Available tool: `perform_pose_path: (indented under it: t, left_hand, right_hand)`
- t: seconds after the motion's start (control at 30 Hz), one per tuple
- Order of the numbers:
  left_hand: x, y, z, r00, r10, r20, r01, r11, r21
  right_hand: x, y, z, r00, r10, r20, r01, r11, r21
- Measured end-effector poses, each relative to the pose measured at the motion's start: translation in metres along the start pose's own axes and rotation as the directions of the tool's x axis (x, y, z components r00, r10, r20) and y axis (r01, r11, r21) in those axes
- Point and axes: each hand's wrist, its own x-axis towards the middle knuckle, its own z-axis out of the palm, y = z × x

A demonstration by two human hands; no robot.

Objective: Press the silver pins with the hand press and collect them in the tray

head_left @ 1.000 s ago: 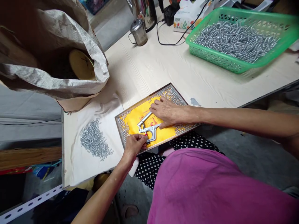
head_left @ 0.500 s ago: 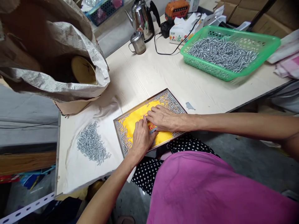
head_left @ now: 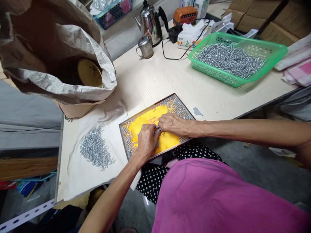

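Note:
A shallow framed tray [head_left: 124, 124] rests across my lap at the table's edge. It holds a yellow cloth [head_left: 142, 121] ringed by several small silver metal pieces. My left hand [head_left: 145, 140] lies closed over grey metal pliers [head_left: 157, 130], which show only between the two hands. My right hand [head_left: 173, 124] rests flat on the cloth beside it, fingers stretched toward the pliers and touching them.
A heap of silver pieces [head_left: 96, 149] lies on a white cloth [head_left: 80, 174] to the left. Behind it stands a large open paper sack [head_left: 55, 84]. A green basket [head_left: 264, 69] of silver pieces, a kettle [head_left: 151, 21], a metal cup [head_left: 145, 47] and a black cable [head_left: 175, 56] sit farther back.
My left hand moved from the tray's near edge up onto the pliers and covers them. My right hand slid slightly along the cloth. The pliers were fully visible one second ago.

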Motion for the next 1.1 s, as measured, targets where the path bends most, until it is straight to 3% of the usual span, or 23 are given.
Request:
perform_pose_path:
  t: [0.17, 0.27, 0.4, 0.5, 0.57, 0.67, 0.73, 0.8, 0.93, 1.1]
  left_hand:
    - [0.004, -0.013, -0.001, 0.999, -0.010, -0.032, 0.009, 0.999, -0.032]
    - [0.010, -0.025, -0.004, 1.000, -0.020, -0.001, 0.019, 0.992, -0.122]
    - [0.009, -0.041, -0.011, 0.992, -0.118, 0.038, 0.124, 0.954, -0.274]
    - [-0.003, -0.064, -0.020, 0.976, -0.210, -0.050, 0.179, 0.920, -0.350]
    - [-0.016, -0.088, -0.028, 0.933, -0.318, -0.168, 0.261, 0.921, -0.289]
    - [-0.039, -0.132, -0.042, 0.813, -0.499, -0.300, 0.506, 0.861, -0.061]
    - [-0.053, -0.160, -0.048, 0.740, -0.595, -0.313, 0.641, 0.766, 0.060]
    - [-0.063, -0.182, -0.050, 0.711, -0.645, -0.281, 0.695, 0.706, 0.139]
    - [-0.069, -0.204, -0.044, 0.750, -0.626, -0.216, 0.662, 0.713, 0.233]
    - [-0.065, -0.206, -0.037, 0.825, -0.541, -0.162, 0.560, 0.745, 0.362]
  right_hand:
    - [0.001, 0.004, 0.001, 0.995, 0.034, -0.096, -0.033, 0.999, 0.012]
    - [0.000, 0.004, 0.002, 0.987, -0.028, -0.160, 0.026, 1.000, -0.013]
    - [0.000, -0.003, 0.005, 0.976, -0.130, -0.174, 0.122, 0.991, -0.058]
    - [-0.002, -0.008, 0.011, 0.978, -0.127, -0.166, 0.130, 0.991, 0.007]
    - [-0.006, -0.009, 0.015, 0.971, -0.140, -0.195, 0.159, 0.984, 0.083]
    - [-0.011, -0.008, 0.015, 0.958, -0.118, -0.263, 0.164, 0.973, 0.161]
    - [-0.014, -0.007, 0.011, 0.953, -0.098, -0.285, 0.156, 0.970, 0.187]
    - [-0.016, -0.006, 0.008, 0.953, -0.075, -0.294, 0.138, 0.970, 0.200]
    - [-0.019, -0.004, 0.019, 0.965, 0.002, -0.262, 0.055, 0.976, 0.210]
    - [-0.026, 0.001, 0.045, 0.972, 0.045, -0.231, 0.014, 0.969, 0.248]
